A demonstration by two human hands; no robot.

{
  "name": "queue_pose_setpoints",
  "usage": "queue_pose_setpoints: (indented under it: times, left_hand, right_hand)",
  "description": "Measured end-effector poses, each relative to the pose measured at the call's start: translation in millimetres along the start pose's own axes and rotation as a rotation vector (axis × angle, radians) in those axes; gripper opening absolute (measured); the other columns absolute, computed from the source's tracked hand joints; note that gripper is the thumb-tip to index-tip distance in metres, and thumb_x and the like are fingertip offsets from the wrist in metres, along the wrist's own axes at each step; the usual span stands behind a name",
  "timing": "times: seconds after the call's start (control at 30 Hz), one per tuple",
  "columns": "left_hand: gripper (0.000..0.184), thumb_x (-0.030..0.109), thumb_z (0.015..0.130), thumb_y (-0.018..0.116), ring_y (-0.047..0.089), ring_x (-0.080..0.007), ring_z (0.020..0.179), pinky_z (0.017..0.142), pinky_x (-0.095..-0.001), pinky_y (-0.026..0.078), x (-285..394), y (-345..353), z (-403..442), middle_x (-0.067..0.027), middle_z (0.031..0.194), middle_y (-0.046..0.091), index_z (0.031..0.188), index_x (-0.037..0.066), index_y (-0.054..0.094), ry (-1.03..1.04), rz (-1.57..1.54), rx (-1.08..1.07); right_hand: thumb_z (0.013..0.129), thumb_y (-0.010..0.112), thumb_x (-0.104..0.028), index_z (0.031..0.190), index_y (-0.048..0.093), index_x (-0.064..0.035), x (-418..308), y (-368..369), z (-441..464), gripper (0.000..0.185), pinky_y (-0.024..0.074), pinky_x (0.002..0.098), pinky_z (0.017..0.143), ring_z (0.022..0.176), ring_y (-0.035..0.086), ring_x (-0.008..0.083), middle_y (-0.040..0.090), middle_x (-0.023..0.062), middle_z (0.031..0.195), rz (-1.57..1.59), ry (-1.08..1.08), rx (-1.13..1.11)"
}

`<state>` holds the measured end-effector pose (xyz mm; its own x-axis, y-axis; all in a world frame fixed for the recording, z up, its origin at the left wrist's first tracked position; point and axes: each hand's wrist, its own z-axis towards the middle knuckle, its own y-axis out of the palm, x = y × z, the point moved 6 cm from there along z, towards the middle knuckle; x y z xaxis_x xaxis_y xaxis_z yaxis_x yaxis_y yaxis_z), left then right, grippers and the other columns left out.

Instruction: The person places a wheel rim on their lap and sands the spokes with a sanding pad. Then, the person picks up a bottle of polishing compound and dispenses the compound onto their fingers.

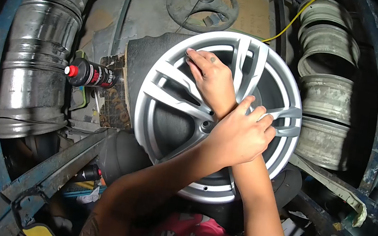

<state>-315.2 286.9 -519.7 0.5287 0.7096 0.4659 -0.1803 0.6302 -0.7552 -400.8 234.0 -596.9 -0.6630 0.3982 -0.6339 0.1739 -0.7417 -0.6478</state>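
A silver alloy wheel [249, 53] with paired spokes lies face up on a dark padded surface. My right hand [212, 80] is over its upper left part, fingers pinched together near the inner edge of the rim; anything between the fingertips is too small to make out. Crossing above my right forearm, my left hand [242, 136] has its curled fingers wrapped over the wrist, its thumb hidden. The fingertips of my left hand are over the spokes right of the hub.
A dark bottle with a red cap [93, 74] lies left of the wheel on a worn block [117, 92]. Bare rims are stacked at left [40, 32] and right [326, 99]. A steering wheel [231, 14] is beyond, near a yellow cable [294, 20]. Blue metal frame bars [58, 159] flank the work area.
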Motion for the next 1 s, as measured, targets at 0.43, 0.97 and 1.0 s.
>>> queue_pose_setpoints:
  times: [0.43,0.97,1.0]
  left_hand:
    - [0.011,0.02,0.084,0.073,0.069,-0.0253,0.1,0.105,-0.0508,0.049,-10.6,3.6,2.0,-0.0084,0.095,0.073,0.086,0.009,0.075,-0.111,0.019,-0.061]
    - [0.012,0.019,0.084,0.072,0.072,-0.0263,0.096,0.099,-0.0503,0.053,-12.0,-2.9,3.1,-0.0095,0.091,0.073,0.086,0.007,0.075,-0.142,-0.057,0.014]
    - [0.012,0.019,0.084,0.072,0.072,-0.0263,0.096,0.099,-0.0503,0.053,-11.6,-4.0,3.0,-0.0098,0.091,0.074,0.086,0.007,0.075,-0.145,-0.068,0.017]
  right_hand:
    - [0.087,0.08,-0.01,0.116,0.082,-0.017,-9.0,7.3,12.3,0.029,0.0573,0.0394,0.065,0.073,0.071,0.0291,0.072,0.0081,0.081,-0.293,-0.045,-0.027]
    - [0.094,0.072,-0.009,0.117,0.081,-0.0121,-17.9,13.2,17.6,0.026,0.0594,0.0395,0.074,0.081,0.075,0.0329,0.078,0.0128,0.093,-0.236,0.121,-0.11]
    - [0.094,0.072,-0.008,0.117,0.082,-0.0112,-20.4,14.2,16.0,0.026,0.0596,0.0391,0.075,0.082,0.076,0.0329,0.078,0.0136,0.093,-0.25,0.144,-0.174]
